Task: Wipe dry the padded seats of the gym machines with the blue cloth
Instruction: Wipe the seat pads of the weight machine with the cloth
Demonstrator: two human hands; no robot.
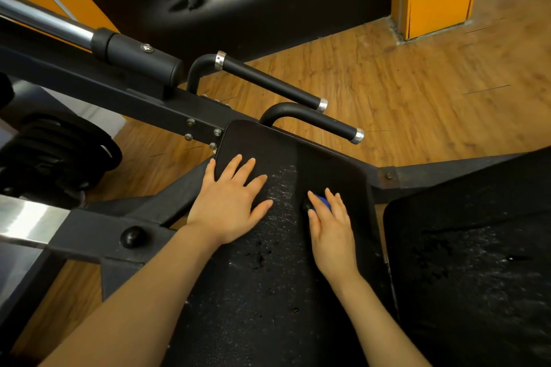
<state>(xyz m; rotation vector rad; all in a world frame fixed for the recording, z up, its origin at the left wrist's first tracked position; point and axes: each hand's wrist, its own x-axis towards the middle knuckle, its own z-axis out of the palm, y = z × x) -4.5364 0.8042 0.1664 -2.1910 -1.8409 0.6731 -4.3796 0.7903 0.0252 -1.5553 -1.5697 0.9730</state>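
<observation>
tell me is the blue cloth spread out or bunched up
Bunched up: only a small blue wad of the blue cloth peeks from under the right hand pressing it on the padded seat.

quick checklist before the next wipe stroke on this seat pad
1. Blue cloth under the right hand: ok, though mostly hidden.
2. Left hand flat on the seat pad, bracing: ok.
3. Pad dry: not ok, droplets glisten between the hands.
4. Stroke path clear of the handles: ok.
5. Neighbouring pad dry: not ok, wet sheen.
6. Cloth still absorbent: cannot tell.
</observation>
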